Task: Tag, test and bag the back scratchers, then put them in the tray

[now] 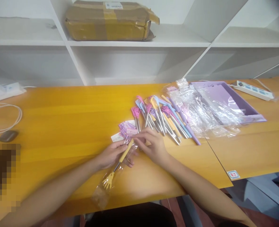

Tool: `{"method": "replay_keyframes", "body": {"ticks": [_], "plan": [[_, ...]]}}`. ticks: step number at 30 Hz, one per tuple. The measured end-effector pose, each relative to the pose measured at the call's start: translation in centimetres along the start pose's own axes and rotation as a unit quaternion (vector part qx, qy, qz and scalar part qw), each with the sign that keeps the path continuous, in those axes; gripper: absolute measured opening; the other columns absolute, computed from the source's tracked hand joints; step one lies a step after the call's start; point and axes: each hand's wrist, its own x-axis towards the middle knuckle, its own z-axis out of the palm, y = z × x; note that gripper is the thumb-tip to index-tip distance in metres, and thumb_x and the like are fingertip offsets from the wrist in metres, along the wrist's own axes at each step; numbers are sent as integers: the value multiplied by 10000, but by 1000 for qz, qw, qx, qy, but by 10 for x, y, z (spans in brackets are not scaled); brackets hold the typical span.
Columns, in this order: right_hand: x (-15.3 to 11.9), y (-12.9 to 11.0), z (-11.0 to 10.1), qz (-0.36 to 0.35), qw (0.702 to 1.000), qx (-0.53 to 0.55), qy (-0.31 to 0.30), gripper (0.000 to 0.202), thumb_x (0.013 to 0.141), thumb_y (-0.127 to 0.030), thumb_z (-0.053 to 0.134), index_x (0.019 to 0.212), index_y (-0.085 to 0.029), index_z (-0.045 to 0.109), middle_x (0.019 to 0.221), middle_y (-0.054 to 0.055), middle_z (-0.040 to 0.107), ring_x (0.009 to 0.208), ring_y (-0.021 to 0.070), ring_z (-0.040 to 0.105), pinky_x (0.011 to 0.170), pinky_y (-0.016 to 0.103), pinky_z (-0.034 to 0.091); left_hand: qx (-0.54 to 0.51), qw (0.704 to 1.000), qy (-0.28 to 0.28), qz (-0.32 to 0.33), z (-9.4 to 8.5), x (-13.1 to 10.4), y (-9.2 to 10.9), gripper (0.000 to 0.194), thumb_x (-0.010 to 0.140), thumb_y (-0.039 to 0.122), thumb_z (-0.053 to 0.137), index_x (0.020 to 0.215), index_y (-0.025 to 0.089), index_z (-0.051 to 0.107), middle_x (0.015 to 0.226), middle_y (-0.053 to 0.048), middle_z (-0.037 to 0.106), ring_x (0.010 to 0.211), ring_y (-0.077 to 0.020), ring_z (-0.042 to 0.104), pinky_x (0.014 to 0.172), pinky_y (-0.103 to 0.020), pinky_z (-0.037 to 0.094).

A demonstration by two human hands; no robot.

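Note:
A yellow back scratcher (126,152) with a hand-shaped head lies slantwise inside a clear plastic bag (101,196), its head toward me. My left hand (113,154) is closed round the bagged scratcher's handle. At the bag's far end, my right hand (151,143) has its thumb and fingers pinched together near the handle tip; a small pink-and-white card (131,131) shows just beyond them. Whether the right fingers grip the bag's edge or the card is hard to make out. Beyond the hands lies a pile of back scratchers (163,116) in pink, blue, yellow and purple.
Purple printed cards (124,127) lie left of the pile. Clear plastic bags (196,107) spread over a purple box (253,113) at the right. Power strips (254,90) sit at both sides. A taped carton (111,23) rests on the white shelf (139,44) behind.

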Motion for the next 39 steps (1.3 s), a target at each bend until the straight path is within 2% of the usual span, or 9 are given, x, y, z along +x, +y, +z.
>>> {"method": "replay_keyframes", "body": {"ticks": [3, 6, 10, 15, 17, 23, 33, 37, 39], "plan": [[-4, 2, 1, -99, 992, -78, -26, 172, 1054, -219, 638, 1167, -222, 767, 961, 78, 711, 848, 186, 684, 715, 324, 557, 10, 1000, 27, 9, 0, 1, -2, 380, 973, 446, 755, 1138, 116, 666, 984, -172, 788, 725, -243, 789, 694, -381, 672], [-6, 2, 2, -146, 977, -145, -62, 206, 1058, -226, 634, 1222, -239, 756, 939, 68, 707, 826, 186, 666, 709, 335, 514, 4, 999, 42, 28, 3, 0, 0, 368, 953, 442, 776, 1089, 120, 664, 824, -106, 758, 704, -236, 772, 693, -372, 670], [-6, 2, 0, -153, 971, -164, -86, 250, 1062, -243, 638, 1293, -252, 735, 931, 54, 682, 830, 180, 647, 727, 332, 481, -1, 998, 41, 37, 5, -1, 2, 406, 967, 509, 737, 1083, 125, 668, 790, -98, 750, 686, -234, 762, 662, -354, 655], [-10, 2, 2, -110, 977, -130, -126, 156, 1085, -255, 603, 1096, -260, 759, 864, 29, 668, 766, 164, 619, 709, 320, 468, 46, 998, 16, 41, 3, -1, -3, 423, 1002, 549, 677, 1082, 134, 668, 827, -120, 770, 681, -244, 771, 651, -356, 646], [-11, 1, 3, -102, 978, -117, -141, 165, 1090, -238, 589, 1105, -269, 751, 864, 26, 685, 762, 166, 626, 706, 321, 473, 56, 997, 16, 45, 3, -1, -4, 435, 1018, 564, 645, 1087, 135, 670, 846, -126, 777, 685, -244, 773, 655, -361, 649], [-6, -7, -1, -193, 959, -161, -130, 310, 1091, -381, 609, 1324, -201, 706, 912, 62, 677, 823, 202, 634, 708, 359, 450, 33, 998, 40, 39, 5, -3, -1, 499, 973, 638, 679, 1033, 143, 655, 726, -92, 758, 627, -238, 763, 614, -342, 639], [1, -18, -7, -260, 930, -214, -147, 312, 1085, -365, 608, 1314, -174, 700, 895, 57, 668, 777, 196, 597, 697, 359, 418, -11, 997, 65, 33, 2, -3, -1, 401, 933, 500, 790, 1071, 135, 695, 776, -88, 787, 610, -226, 760, 606, -338, 644], [0, -14, -7, -260, 948, -131, -129, 237, 1055, -259, 617, 1281, -191, 647, 960, 51, 712, 842, 193, 640, 745, 345, 448, 15, 996, 64, 55, 3, -2, 0, 351, 956, 481, 766, 1009, 144, 687, 739, -67, 770, 611, -214, 756, 591, -306, 625], [-3, -11, -6, -175, 978, -68, -90, 120, 1045, -236, 598, 1157, -194, 613, 899, 31, 686, 771, 168, 620, 708, 316, 448, 50, 995, 58, 66, 4, -3, 2, 357, 989, 499, 719, 1014, 144, 682, 762, -75, 773, 642, -213, 764, 607, -298, 623]]}}
